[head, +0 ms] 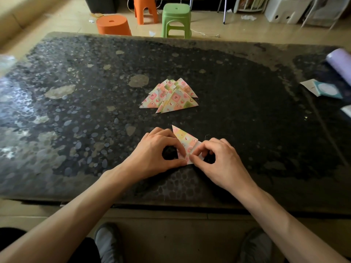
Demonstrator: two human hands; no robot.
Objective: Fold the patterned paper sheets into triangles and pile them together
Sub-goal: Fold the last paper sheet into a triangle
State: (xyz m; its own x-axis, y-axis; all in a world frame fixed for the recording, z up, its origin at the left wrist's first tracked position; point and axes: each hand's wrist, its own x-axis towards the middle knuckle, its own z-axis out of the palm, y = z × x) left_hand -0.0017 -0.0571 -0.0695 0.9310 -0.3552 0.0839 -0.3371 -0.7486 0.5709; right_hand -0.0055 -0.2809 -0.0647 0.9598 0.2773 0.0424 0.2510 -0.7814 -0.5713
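Pinching the near corner of the paper sheet (pixel 185 138) from both sides: at its 9 o'clock with the left hand (pixel 155 151), using thumb and forefinger curled into a ring and closed on the paper; at its 3 o'clock with the right hand (pixel 220 160), nipping the same corner the same way, nearly fingertip to fingertip. Held so, most likely, to keep the layers lined up while pressing the crease down against the table (pixel 76 92). Already folded to a triangle, pointing toward 11 o'clock, with a paler flap peeking out along the 3 o'clock edge, so probably not squared up yet. Kept at 6 o'clock on the table, close to the near edge, within easy reach of both wrists. Farther out at 12 o'clock, well apart from the hands, the pile (pixel 171 97) of finished triangles, fanned and overlapping rather than stacked square; seemingly parked beyond the working patch yet near enough for adding the next one. Out at 2 o'clock by the table's edge, a purple roll (pixel 340 63) and a few small packets (pixel 322 90), away from the folding. Beyond the far edge, on the floor, a green stool (pixel 175 19) at 12 o'clock and an orange stool (pixel 113 24) at 11 o'clock. No unfolded sheets anywhere in view, so perhaps near the end of the job.
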